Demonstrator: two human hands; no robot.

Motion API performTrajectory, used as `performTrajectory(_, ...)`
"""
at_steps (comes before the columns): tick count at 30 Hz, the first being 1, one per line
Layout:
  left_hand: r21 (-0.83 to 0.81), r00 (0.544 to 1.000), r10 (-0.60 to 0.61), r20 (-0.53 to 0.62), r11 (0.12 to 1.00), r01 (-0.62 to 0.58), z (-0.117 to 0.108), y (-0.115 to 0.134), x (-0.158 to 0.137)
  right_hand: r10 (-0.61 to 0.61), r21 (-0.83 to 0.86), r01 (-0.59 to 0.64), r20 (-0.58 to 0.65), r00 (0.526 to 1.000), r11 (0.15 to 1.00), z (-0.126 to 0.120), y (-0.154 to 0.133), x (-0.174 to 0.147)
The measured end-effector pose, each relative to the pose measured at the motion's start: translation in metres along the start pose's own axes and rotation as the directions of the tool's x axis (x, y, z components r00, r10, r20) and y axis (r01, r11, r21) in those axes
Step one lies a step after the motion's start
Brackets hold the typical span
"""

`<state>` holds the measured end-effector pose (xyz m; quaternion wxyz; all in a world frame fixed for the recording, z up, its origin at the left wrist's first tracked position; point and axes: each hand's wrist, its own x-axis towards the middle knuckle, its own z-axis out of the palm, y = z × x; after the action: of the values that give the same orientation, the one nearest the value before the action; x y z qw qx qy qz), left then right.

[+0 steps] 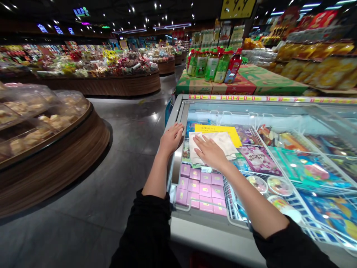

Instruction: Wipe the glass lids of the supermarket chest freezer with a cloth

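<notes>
My right hand (209, 150) lies flat with its fingers spread on a white cloth (227, 145), pressing it to the glass lid (267, 119) of a chest freezer. Beside it, my left hand (172, 137) rests on the freezer's left frame (177, 163), fingers stretched out and holding nothing. Part of a yellow paper sign (235, 136) with printed writing shows from under the cloth. Beneath the glass are pink boxes (205, 190), a purple bag (258, 159), round tubs (279, 185) and other frozen packs in wire baskets.
Green and red drink bottles (212, 67) stand on patterned cartons (192, 83) behind the freezer. A curved wooden display (55, 163) with clear-covered food is at the left, across a grey tiled aisle (122, 178). Price labels (237, 98) line the freezer's back edge.
</notes>
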<state>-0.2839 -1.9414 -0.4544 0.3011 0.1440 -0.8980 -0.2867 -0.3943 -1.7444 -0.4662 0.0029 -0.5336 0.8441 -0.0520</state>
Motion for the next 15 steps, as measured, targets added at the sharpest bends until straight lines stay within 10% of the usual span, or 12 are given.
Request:
performTrajectory(6, 0.397, 0.996, -0.089, 0.021, 0.915, 0.073, -0.004, 0.004, -0.002, 0.022, 0.01, -0.023, 0.014, 1.0, 1.0, -0.003, 0.002, 0.002)
performTrajectory(15, 0.472, 0.966, -0.249, 0.072, 0.861, 0.187, -0.003, -0.003, -0.004, -0.023, 0.03, 0.023, 0.021, 1.0, 0.999, 0.001, 0.008, -0.006)
